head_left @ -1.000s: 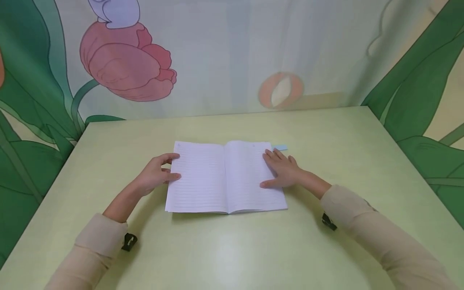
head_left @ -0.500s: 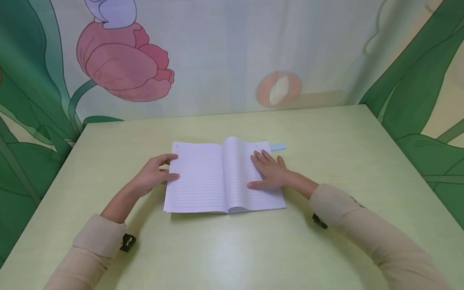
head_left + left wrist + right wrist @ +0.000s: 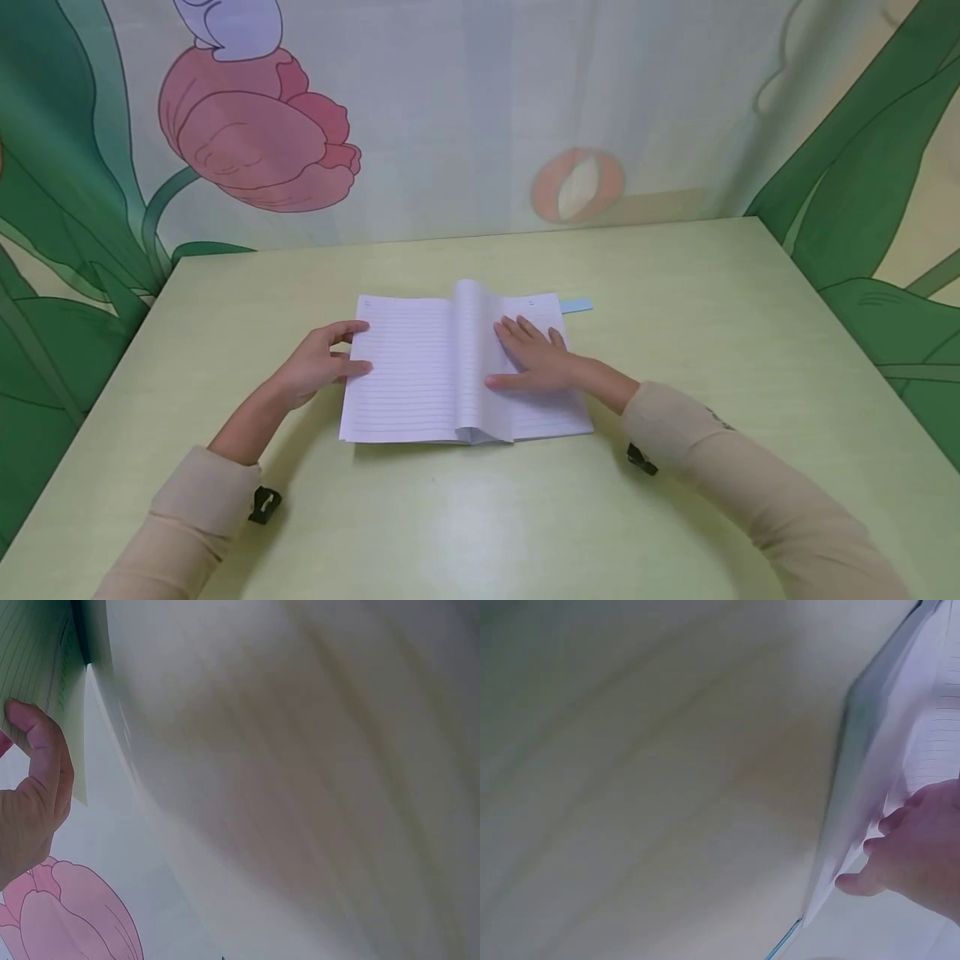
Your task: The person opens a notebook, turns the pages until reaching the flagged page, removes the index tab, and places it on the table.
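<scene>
A lined notebook (image 3: pixel 405 375) lies spread at the middle of the table, its ruled lines showing on both sides. My left hand (image 3: pixel 318 362) pinches the outer edge of the left-hand pages, thumb on top; the left wrist view shows its bent fingers (image 3: pixel 46 750) at the paper. With its fingers spread and straight, my right hand (image 3: pixel 536 358) presses on the right side of the notebook. Beside its fingertips a page (image 3: pixel 468 358) bulges into a tall fold near the spine. Under the right palm, part of the paper is hidden.
A light blue tab (image 3: pixel 577 306) sticks out past the notebook's upper right edge. The pale green table (image 3: pixel 480 517) ends at the back against a curtain (image 3: pixel 435 125) printed with a pink flower. Green leaf-patterned cloth (image 3: pixel 885 192) hangs at the sides.
My right hand has slid left across the right page, pushing the paper into a fold near the spine. More of the page beneath shows at right. The left hand keeps its hold.
</scene>
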